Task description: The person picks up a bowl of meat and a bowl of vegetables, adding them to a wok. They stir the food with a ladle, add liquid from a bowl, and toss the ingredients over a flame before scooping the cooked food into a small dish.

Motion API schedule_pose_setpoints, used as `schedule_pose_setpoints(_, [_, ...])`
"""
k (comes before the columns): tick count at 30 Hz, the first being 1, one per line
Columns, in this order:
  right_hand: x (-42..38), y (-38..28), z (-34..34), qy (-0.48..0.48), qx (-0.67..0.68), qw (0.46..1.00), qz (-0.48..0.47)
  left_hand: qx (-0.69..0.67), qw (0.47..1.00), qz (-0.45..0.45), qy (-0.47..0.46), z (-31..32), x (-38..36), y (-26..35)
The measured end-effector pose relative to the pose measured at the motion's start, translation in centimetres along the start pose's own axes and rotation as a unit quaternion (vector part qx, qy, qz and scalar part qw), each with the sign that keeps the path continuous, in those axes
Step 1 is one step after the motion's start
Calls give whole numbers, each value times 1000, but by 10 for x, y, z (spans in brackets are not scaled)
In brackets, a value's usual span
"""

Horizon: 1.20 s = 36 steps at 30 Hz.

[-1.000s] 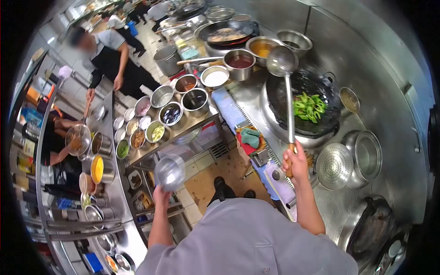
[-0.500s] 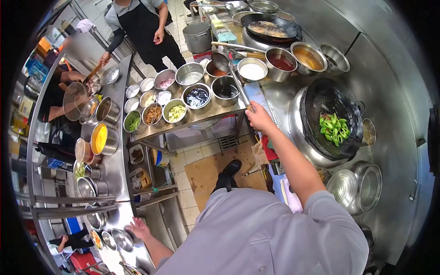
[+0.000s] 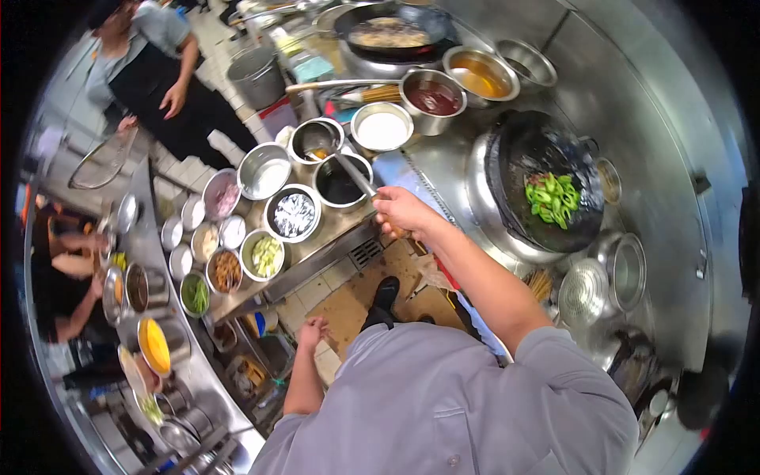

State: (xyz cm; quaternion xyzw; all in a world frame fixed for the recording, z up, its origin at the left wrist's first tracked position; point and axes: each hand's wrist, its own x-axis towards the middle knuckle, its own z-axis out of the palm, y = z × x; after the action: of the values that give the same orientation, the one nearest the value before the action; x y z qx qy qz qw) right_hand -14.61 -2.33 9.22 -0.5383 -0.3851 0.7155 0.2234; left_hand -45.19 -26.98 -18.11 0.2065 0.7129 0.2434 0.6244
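My right hand is closed round the handle of a long metal ladle. The ladle's bowl rests at a pot at the back of the seasoning table, with something orange-yellow visible in it. Below the handle stands a pot of dark liquid. To the right, sliced green peppers lie in a black wok on the stove. My left hand hangs in front of my body beside the table's lower shelf, fingers loosely bent and holding nothing I can see.
Several seasoning bowls, one with chopped pale green vegetable, crowd the table. Behind are a red sauce pot and a second wok. A perforated strainer sits at right. A person in a black apron stands at back left.
My left hand has moved from the left counter toward my body. The ladle's bowl has dipped to the back pot. My view has shifted, and the aproned person appears closer.
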Motion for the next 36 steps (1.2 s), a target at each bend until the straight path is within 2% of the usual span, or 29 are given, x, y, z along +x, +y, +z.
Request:
schedule_pose_setpoints(1, [-3, -2, -4, -43, 167, 985, 32, -16, 999, 13, -46, 13, 17, 15])
schedule_pose_setpoints(2, [-12, -5, -6, -72, 262, 962, 37, 81, 994, 12, -69, 28, 26, 42])
schedule_pose_setpoints(3, [-17, 0, -12, -57, 274, 960, 31, 176, 980, 12, -92, 48, 31, 71])
schedule_pose_setpoints(5, [-32, 15, -25, -191, 521, 831, 46, 313, 929, 190, -62, 88, 52, 93])
schedule_pose_setpoints(7, [-67, 28, -30, -281, 634, 721, 22, 279, 908, 292, -107, 131, 34, 140])
schedule_pose_setpoints(8, [-90, 34, -30, -285, 672, 683, -2, 293, 898, 302, -129, 148, 31, 156])
schedule_pose_setpoints(9, [-113, 42, -28, -287, 708, 644, -31, 234, 899, 307, -207, 165, 29, 170])
schedule_pose_setpoints(10, [-133, 55, -24, -290, 720, 627, -75, 175, 892, 304, -286, 184, 30, 182])
schedule_pose_setpoints(12, [-169, 76, -12, -279, 732, 604, -146, 206, 841, 352, -356, 219, 35, 202])
schedule_pose_setpoints(13, [-187, 83, -4, -191, 703, 658, -188, 214, 802, 391, -398, 238, 25, 215])
schedule_pose_setpoints(14, [-199, 88, 6, -100, 668, 703, -222, 252, 770, 440, -387, 255, 15, 227])
schedule_pose_setpoints(15, [-205, 89, 15, -90, 671, 696, -239, 276, 724, 503, -383, 271, -4, 248])
schedule_pose_setpoints(16, [-209, 89, 21, 91, 574, 783, -221, 290, 690, 545, -377, 288, -27, 269])
schedule_pose_setpoints(17, [-213, 89, 26, 270, 452, 829, -187, 301, 655, 587, -369, 306, -47, 285])
schedule_pose_setpoints(18, [-214, 95, 23, 374, 278, 871, -156, 293, 595, 669, -337, 327, -61, 299])
schedule_pose_setpoints(19, [-222, 89, 19, 422, 232, 871, -99, 279, 529, 742, -301, 347, -73, 310])
schedule_pose_setpoints(21, [-238, 88, -4, 448, 333, 824, -93, 274, 484, 776, -296, 387, -97, 326])
schedule_pose_setpoints(22, [-246, 91, -18, 404, 450, 778, -169, 270, 450, 804, -281, 401, -105, 330])
schedule_pose_setpoints(23, [-251, 101, -33, 349, 554, 716, -244, 269, 441, 806, -290, 413, -107, 331])
schedule_pose_setpoints(24, [-245, 124, -50, 247, 611, 678, -326, 388, 422, 764, -295, 426, -104, 331])
schedule_pose_setpoints(25, [-240, 130, -52, 251, 610, 674, -332, 501, 398, 711, -292, 436, -99, 328])
schedule_pose_setpoints(27, [-231, 135, -52, 276, 621, 642, -354, 453, 395, 744, -292, 445, -85, 321])
schedule_pose_setpoints(28, [-231, 129, -43, 366, 583, 661, -299, 399, 420, 746, -328, 447, -79, 319])
schedule_pose_setpoints(29, [-237, 125, -33, 366, 584, 660, -300, 346, 442, 743, -365, 447, -73, 317])
schedule_pose_setpoints(31, [-254, 126, -16, 543, 335, 760, -126, 354, 441, 744, -356, 451, -67, 318])
schedule_pose_setpoints(32, [-268, 143, -14, 536, 258, 797, -104, 361, 443, 745, -345, 450, -65, 317])
schedule_pose_setpoints(34, [-313, 133, 0, 542, 144, 827, -38, 378, 446, 732, -349, 447, -70, 317])
schedule_pose_setpoints(35, [-335, 142, 3, 583, -58, 811, 0, 394, 449, 721, -352, 445, -77, 320])
schedule_pose_setpoints(36, [-363, 110, 15, 567, -63, 818, 74, 391, 450, 722, -352, 438, -90, 326])
